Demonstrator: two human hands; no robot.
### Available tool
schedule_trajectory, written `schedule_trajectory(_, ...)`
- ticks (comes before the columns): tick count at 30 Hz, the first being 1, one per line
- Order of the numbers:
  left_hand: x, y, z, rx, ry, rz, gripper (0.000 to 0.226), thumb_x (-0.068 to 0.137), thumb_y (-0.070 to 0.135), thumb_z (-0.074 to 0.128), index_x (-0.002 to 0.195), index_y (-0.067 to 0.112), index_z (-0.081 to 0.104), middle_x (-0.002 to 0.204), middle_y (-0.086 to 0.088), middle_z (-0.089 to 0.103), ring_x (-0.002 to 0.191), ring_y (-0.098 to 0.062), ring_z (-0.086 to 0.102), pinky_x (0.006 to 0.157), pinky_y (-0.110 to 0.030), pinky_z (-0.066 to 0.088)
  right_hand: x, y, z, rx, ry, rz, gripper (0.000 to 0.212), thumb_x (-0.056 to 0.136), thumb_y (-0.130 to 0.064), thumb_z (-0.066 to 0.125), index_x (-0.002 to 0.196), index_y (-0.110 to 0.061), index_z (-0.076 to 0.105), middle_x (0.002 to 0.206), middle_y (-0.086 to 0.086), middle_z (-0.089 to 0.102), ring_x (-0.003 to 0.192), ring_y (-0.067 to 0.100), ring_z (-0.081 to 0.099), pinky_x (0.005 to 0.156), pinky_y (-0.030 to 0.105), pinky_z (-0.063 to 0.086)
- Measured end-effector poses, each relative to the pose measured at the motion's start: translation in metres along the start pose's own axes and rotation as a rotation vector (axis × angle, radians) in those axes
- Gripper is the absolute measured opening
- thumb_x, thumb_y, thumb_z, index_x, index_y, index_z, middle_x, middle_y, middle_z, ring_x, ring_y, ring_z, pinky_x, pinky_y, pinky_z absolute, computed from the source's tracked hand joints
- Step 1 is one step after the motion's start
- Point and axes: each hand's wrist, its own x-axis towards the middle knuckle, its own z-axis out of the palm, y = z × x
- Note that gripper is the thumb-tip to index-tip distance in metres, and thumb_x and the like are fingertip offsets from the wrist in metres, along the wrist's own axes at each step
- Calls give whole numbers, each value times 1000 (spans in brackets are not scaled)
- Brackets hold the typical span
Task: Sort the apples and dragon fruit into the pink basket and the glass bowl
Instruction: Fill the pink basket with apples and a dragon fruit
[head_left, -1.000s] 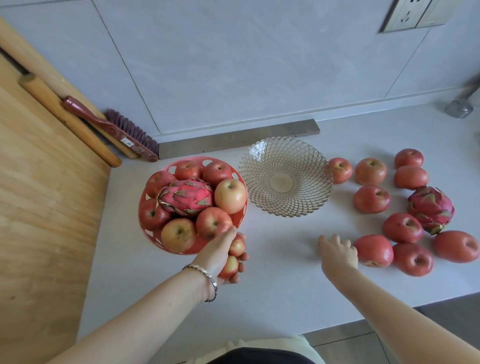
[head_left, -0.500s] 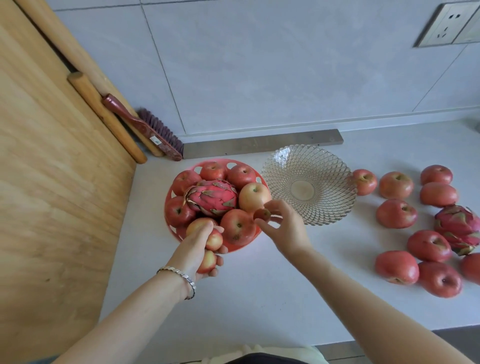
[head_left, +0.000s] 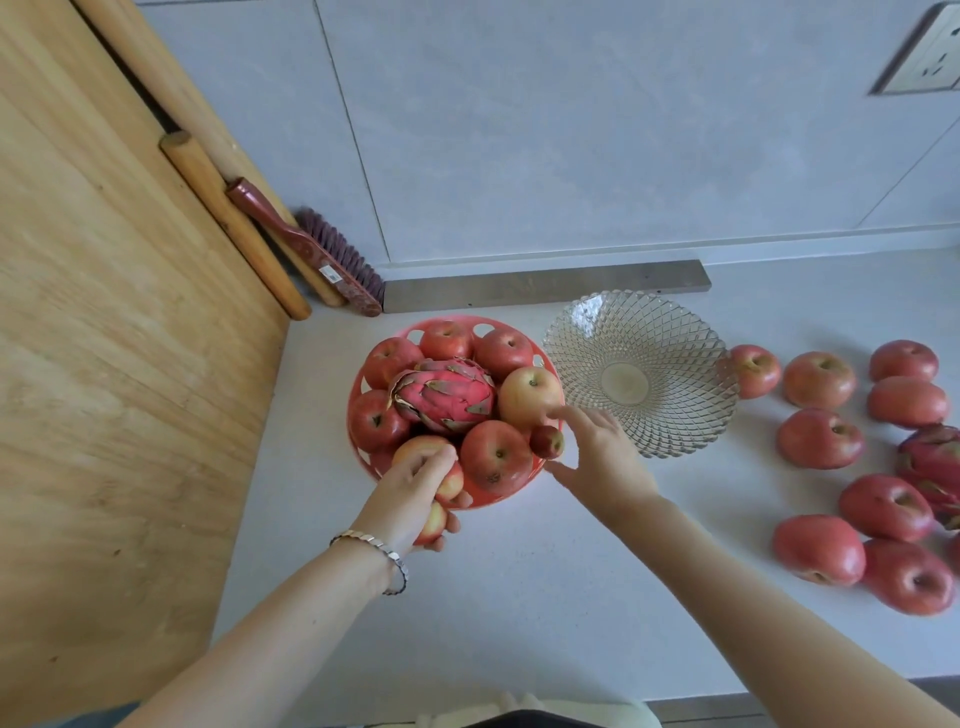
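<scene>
The pink basket (head_left: 363, 395) sits on the grey tabletop (head_left: 519, 597), heaped with apples around a dragon fruit (head_left: 441, 393) lying on top. Just right of it, rims nearly touching, stands the glass bowl (head_left: 670, 415), with nothing in it.

The left hand (head_left: 410, 488) is at the basket's near rim, its grip closed over two small apples (head_left: 441, 499), one above the other; the upper one lies against the basket's edge. A bracelet (head_left: 374, 551) circles that wrist.

The right hand (head_left: 602, 457) is at the basket's right edge, between basket and bowl. Its grip is half spread: thumb and fingers bracket a small dark red apple (head_left: 546, 441) sitting at the rim. Whether they actually press on it cannot be told.

To the right of the bowl, loose apples (head_left: 820, 439) lie scattered on the tabletop, with a second dragon fruit (head_left: 932, 462) among them near the right edge.

A brush (head_left: 311, 249) leans against wooden poles (head_left: 234, 218) at the back left, beside a wooden panel (head_left: 104, 364).
</scene>
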Motion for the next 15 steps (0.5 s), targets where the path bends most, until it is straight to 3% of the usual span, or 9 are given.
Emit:
schedule_trajectory(3, 0, 12, 4, 88, -43, 49, 32, 90, 38, 47, 75, 10, 56, 69, -5, 66, 44, -11, 53, 43, -22, 41, 1, -29, -13, 140, 5, -166, 52, 68, -15, 76, 117, -14, 58, 122, 8, 53, 112, 27, 48, 92, 23, 36)
schedule_trajectory(7, 4, 28, 12, 204, -32, 50, 32, 82, 47, 55, 72, 17, 55, 64, 0, 61, 47, -11, 57, 45, -21, 44, 2, -63, -18, 343, -237, -247, 51, 69, -12, 78, 115, -18, 59, 105, 0, 59, 86, 8, 58, 73, 3, 43)
schedule_trajectory(9, 6, 32, 11, 235, -27, 60, 29, 83, 44, 56, 81, 16, 55, 62, 0, 59, 47, -12, 56, 47, -21, 44, 9, -66, -15, 347, -216, -260, 41, 68, -11, 77, 107, -15, 64, 93, -3, 59, 78, 5, 57, 73, 6, 45)
schedule_trajectory(12, 12, 36, 1, 224, -2, 105, 23, 86, 34, 56, 100, 16, 54, 64, 5, 58, 53, -7, 56, 52, -20, 45, 33, -63, -14, 329, -28, -206, 35, 65, -17, 75, 99, -12, 68, 86, -9, 54, 88, 13, 59, 83, 26, 50)
schedule_trajectory(14, 21, 32, -7, 317, 111, 210, 29, 85, 13, 54, 113, 16, 48, 95, -2, 55, 82, -14, 54, 83, -25, 46, 53, -58, -18, 322, 64, -61, 37, 69, -14, 73, 105, -12, 65, 96, -1, 53, 94, 21, 59, 87, 31, 49)
schedule_trajectory(15, 25, 28, -10, 396, 163, 296, 37, 83, 2, 51, 118, 13, 46, 105, -7, 47, 93, -17, 48, 95, -21, 38, 61, -56, -19, 299, 57, -20, 39, 71, -12, 71, 110, -12, 62, 102, 4, 53, 97, 23, 58, 88, 30, 48)
